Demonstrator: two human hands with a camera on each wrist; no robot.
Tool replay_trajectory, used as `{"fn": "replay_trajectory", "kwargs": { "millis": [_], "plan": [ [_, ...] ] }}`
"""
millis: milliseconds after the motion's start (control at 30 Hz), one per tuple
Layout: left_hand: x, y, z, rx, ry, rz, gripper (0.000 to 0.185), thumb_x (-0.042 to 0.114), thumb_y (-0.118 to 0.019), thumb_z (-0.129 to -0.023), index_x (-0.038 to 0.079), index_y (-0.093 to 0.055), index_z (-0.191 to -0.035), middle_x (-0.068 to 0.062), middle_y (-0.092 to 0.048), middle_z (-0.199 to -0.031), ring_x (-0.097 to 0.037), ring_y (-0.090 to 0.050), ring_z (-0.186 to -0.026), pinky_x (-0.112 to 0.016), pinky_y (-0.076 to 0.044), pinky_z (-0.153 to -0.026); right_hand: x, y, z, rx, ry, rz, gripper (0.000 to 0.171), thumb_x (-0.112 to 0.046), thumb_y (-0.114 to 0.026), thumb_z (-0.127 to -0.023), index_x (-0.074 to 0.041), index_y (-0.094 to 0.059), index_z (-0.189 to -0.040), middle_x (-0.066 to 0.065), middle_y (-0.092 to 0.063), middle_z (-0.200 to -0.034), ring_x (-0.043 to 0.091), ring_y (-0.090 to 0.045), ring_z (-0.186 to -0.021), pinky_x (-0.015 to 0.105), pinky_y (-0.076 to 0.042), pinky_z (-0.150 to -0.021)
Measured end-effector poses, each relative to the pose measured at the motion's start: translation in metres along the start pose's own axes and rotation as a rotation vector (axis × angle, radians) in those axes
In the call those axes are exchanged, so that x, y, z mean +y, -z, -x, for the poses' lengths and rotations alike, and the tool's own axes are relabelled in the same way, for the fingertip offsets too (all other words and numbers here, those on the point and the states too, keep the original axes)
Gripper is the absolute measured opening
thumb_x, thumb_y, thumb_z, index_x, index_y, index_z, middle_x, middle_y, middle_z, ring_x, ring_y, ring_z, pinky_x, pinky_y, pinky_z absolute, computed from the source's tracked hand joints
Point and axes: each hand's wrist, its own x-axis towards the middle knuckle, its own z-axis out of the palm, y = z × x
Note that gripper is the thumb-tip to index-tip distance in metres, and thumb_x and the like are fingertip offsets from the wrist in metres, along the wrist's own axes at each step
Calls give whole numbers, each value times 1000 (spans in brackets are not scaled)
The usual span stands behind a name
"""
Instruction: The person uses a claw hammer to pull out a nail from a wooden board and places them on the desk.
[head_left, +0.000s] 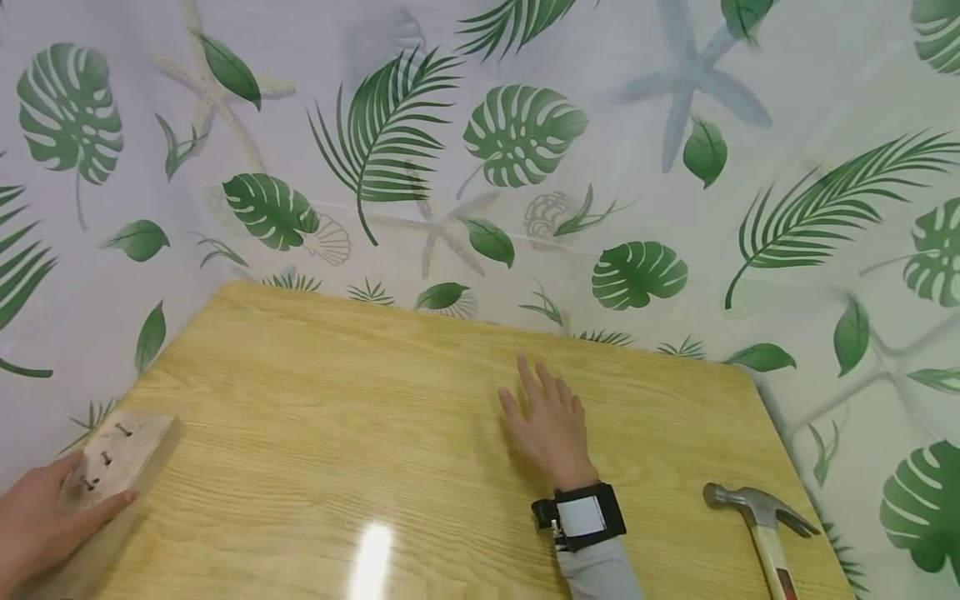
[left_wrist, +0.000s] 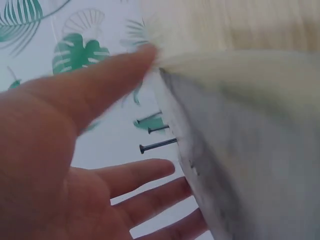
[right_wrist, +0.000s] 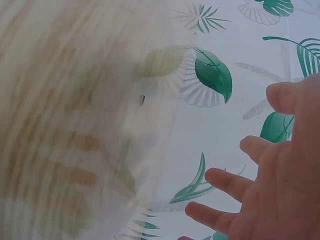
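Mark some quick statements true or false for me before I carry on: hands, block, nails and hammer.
1. The left hand holds the wooden block. True.
2. Three nails stick out of the block. True.
3. The hammer lies on the table, to the right of the right hand. True.
4. The right hand is gripping the hammer. False: it holds nothing, and the hammer lies apart from it.
5. The hammer's claw points toward the right hand. False: it points away, to the right.
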Motion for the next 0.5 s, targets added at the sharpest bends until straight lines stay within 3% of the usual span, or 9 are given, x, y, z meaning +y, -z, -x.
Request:
{"fn": "replay_trajectory", "kwargs": {
  "millis": [133,233,300,433,500],
  "plan": [
    [33,11,7,-146,28,-19,106,70,-43,-98,-26,-28,-141,-55,-28,-133,-70,-32,-120,-76,-37,-94,-1,1,0,-14,-9,-8,66,-55,-38,-106,-25,-23,-163,16,-28,-165,49,-26,-149,70,-18,-117],
    [49,13,9,-152,5,-13,94,65,-37,-103,-21,-36,-140,-53,-33,-131,-67,-38,-116,-74,-41,-90,-1,1,1,-41,-23,-19,65,-54,-36,-107,-23,-24,-163,16,-26,-166,48,-24,-150,70,-16,-118],
    [57,13,8,-120,-53,8,81,55,-38,-107,-19,-42,-138,-51,-40,-129,-61,-51,-105,-67,-48,-83,0,0,1,-51,-29,-29,65,-53,-34,-108,-21,-24,-163,17,-26,-166,49,-23,-150,70,-15,-118],
    [73,12,-1,-94,-177,67,55,33,-51,-107,-14,-50,-136,-47,-47,-128,-48,-66,-88,-52,-56,-69,0,1,0,-45,-33,-46,63,-51,-32,-109,-19,-26,-163,17,-25,-166,48,-23,-150,70,-15,-118],
    [82,12,-5,-98,-239,85,48,24,-56,-104,-11,-52,-137,-45,-49,-128,-46,-68,-87,-50,-57,-67,1,1,0,-40,-39,-50,63,-50,-33,-109,-18,-26,-163,17,-26,-166,48,-23,-150,70,-15,-118]
  ]
}}
